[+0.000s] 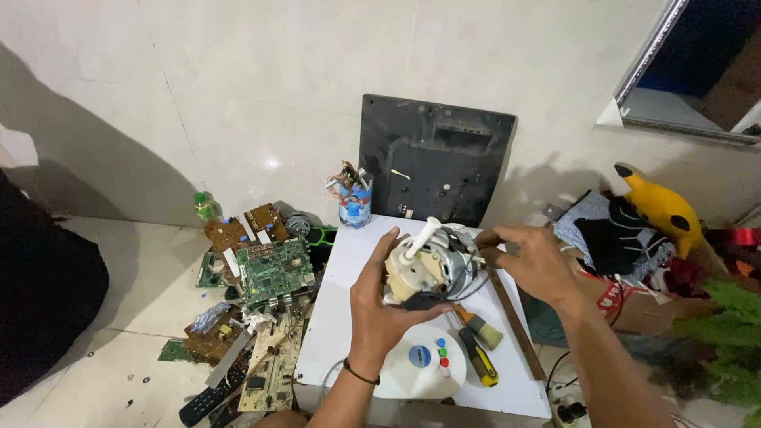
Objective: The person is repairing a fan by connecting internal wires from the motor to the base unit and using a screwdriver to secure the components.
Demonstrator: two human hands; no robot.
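Observation:
A fan motor (428, 265) with a cream plastic gearbox, a white shaft and a metal winding housing is held above a small white table (349, 317). My left hand (379, 305) is shut on its near side from below. My right hand (529, 261) touches the far right side of the motor, fingers pinching at dark wires there. Under the motor lies a white round fan base panel (420, 364) with coloured buttons.
A yellow-handled screwdriver (478, 357), a brush (482, 329) and a wooden stick (515, 325) lie on the table's right side. A cup of small parts (355, 202) and a black panel (434, 158) stand behind. Circuit boards (273, 269) and remotes (202, 403) litter the floor left; clothes and a yellow plush toy (662, 206) right.

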